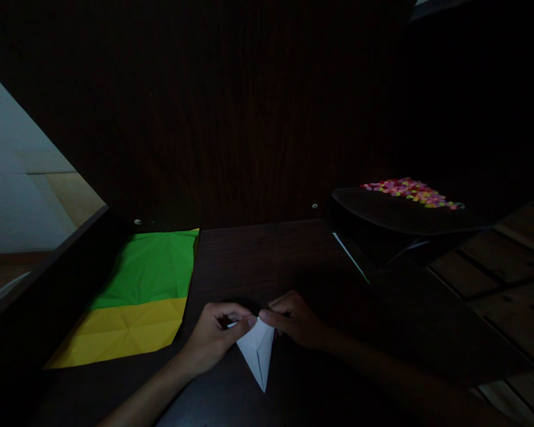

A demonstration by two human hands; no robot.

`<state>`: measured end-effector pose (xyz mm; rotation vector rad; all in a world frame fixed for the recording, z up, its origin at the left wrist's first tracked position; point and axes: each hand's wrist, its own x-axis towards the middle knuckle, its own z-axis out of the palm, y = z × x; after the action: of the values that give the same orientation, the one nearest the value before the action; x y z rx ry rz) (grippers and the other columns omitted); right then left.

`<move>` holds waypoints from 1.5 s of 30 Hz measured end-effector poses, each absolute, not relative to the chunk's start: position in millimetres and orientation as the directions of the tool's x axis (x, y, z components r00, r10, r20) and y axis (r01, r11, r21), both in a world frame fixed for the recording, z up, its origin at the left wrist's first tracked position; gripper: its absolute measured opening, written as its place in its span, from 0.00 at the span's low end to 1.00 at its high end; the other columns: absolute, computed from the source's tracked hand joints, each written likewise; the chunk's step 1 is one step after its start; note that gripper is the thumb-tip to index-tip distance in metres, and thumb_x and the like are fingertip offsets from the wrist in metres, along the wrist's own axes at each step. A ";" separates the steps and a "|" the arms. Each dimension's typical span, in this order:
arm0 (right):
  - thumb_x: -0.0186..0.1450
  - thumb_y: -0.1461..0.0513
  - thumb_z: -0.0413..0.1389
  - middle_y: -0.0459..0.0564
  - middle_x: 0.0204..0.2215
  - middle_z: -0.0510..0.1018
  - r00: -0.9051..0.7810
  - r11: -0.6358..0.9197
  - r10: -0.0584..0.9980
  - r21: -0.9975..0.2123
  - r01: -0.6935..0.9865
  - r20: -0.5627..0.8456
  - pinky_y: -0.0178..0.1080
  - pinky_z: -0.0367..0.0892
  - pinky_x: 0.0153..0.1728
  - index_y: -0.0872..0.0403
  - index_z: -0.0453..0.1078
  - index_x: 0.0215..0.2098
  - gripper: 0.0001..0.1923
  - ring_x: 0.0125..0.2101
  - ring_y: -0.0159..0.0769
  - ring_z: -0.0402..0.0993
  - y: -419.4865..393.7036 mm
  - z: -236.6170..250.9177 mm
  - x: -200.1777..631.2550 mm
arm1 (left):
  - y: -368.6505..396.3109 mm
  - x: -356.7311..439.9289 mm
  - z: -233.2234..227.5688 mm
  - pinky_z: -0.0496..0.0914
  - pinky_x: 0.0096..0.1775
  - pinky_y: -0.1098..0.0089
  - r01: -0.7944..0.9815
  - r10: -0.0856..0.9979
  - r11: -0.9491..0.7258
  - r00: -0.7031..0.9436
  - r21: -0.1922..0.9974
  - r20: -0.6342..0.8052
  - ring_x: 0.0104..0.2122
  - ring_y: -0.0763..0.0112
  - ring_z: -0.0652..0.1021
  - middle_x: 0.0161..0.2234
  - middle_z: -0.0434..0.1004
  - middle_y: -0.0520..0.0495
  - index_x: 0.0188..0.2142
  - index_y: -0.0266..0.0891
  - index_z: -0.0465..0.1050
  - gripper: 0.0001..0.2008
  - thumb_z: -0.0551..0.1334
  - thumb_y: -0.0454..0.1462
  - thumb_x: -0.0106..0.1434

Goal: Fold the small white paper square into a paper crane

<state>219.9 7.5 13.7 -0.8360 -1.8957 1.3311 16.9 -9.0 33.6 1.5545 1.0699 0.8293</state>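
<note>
Setting: a dim, dark wood-grain counter (pixel 258 255) seen from above, with a dark upright panel (pixel 231 118) rising along its far edge.

White paper (pixel 258 350): a folded sheet shaped as a narrow triangle, lying flat on the counter close to the near edge, about midway along it; its point aims toward the near edge and a centre crease runs down its length.

Left hand (pixel 216 335): fingers curled in, thumb and forefinger pinched on the upper left corner of the white paper; the forearm enters from the near edge.

Right hand (pixel 293 320): fingers curled, fingertips pinched on the upper right corner of the same paper, meeting the left hand's fingertips at the top of the fold.

Green paper (pixel 153 267): a creased sheet lying flat toward the far left corner of the counter, well apart from the hands.

Yellow paper (pixel 120 332): a creased sheet directly nearward of the green one, touching or overlapping it along a straight line; which lies on top cannot be told.

Dark tray (pixel 400 216): a shallow black piece raised at the right side of the counter, beyond the right hand.

Coloured pieces (pixel 409 191): a heap of small pink, yellow and orange bits on the tray's far part; too small to identify.

Pale strip (pixel 350 256): a thin white-and-green edge showing beneath the tray's left side.

Wood slats (pixel 507 267): lighter brown boards off the counter's right edge.
</note>
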 end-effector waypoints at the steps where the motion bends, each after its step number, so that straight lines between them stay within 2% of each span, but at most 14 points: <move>1: 0.68 0.48 0.50 0.41 0.13 0.63 -0.574 0.266 0.805 -0.956 0.123 0.150 0.32 0.53 0.20 0.55 0.60 0.14 0.29 0.16 0.26 0.60 7.3 13.4 219.7 | -9.0 17.0 33.8 0.68 0.28 0.73 0.220 0.931 -0.073 0.366 0.973 -0.013 0.24 0.69 0.75 0.24 0.80 0.47 0.27 0.34 0.80 0.12 0.64 0.41 0.59; 7: 0.68 0.53 0.52 0.42 0.13 0.64 -0.573 0.246 0.810 -0.959 0.140 0.124 0.32 0.53 0.20 0.55 0.61 0.14 0.26 0.16 0.26 0.60 7.1 12.7 218.8 | -10.3 16.8 34.1 0.66 0.27 0.74 0.202 0.928 -0.056 0.371 0.978 -0.024 0.24 0.70 0.74 0.23 0.79 0.47 0.27 0.34 0.80 0.12 0.64 0.41 0.60; 13: 0.65 0.56 0.54 0.38 0.14 0.56 -0.591 0.255 0.797 -0.956 0.144 0.124 0.32 0.48 0.20 0.54 0.54 0.14 0.25 0.17 0.25 0.53 6.0 17.4 216.3 | -11.7 18.2 30.5 0.65 0.27 0.74 0.190 0.920 -0.066 0.391 0.979 -0.015 0.23 0.71 0.73 0.23 0.78 0.47 0.27 0.33 0.80 0.12 0.64 0.40 0.60; 22: 0.65 0.57 0.53 0.41 0.16 0.65 -0.572 0.173 0.816 -0.979 0.107 0.082 0.31 0.56 0.22 0.55 0.64 0.20 0.18 0.18 0.28 0.63 4.6 15.0 216.5 | -12.0 19.0 30.5 0.65 0.27 0.74 0.183 0.918 -0.059 0.396 0.981 -0.018 0.24 0.71 0.74 0.24 0.79 0.47 0.27 0.34 0.79 0.11 0.64 0.40 0.60; 30: 0.66 0.57 0.52 0.41 0.16 0.66 -0.557 0.174 0.827 -0.976 0.132 0.072 0.31 0.56 0.22 0.56 0.65 0.20 0.18 0.18 0.27 0.63 3.3 18.0 218.2 | -9.8 19.5 30.8 0.66 0.28 0.74 0.160 0.919 -0.018 0.391 0.987 -0.047 0.24 0.71 0.75 0.23 0.79 0.48 0.27 0.35 0.79 0.11 0.65 0.41 0.60; 38: 0.65 0.55 0.52 0.40 0.16 0.64 -0.456 0.173 0.886 -0.971 0.164 0.081 0.30 0.56 0.20 0.55 0.63 0.20 0.19 0.18 0.27 0.62 7.1 15.8 221.1 | -6.8 17.1 30.1 0.68 0.33 0.70 0.118 0.900 0.100 0.412 0.988 -0.141 0.30 0.64 0.78 0.30 0.83 0.46 0.36 0.36 0.82 0.14 0.64 0.44 0.61; 45: 0.65 0.55 0.53 0.40 0.16 0.62 -0.437 0.155 0.897 -0.973 0.169 0.067 0.30 0.57 0.19 0.54 0.61 0.19 0.19 0.17 0.27 0.62 9.2 16.6 220.6 | -6.1 16.5 32.9 0.67 0.33 0.71 0.131 0.900 0.102 0.410 0.986 -0.147 0.27 0.66 0.76 0.24 0.79 0.48 0.27 0.35 0.80 0.18 0.61 0.46 0.63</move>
<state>220.6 9.2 16.6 -1.0244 -1.7401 1.3331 16.5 -6.1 32.9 1.3641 1.0163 0.7445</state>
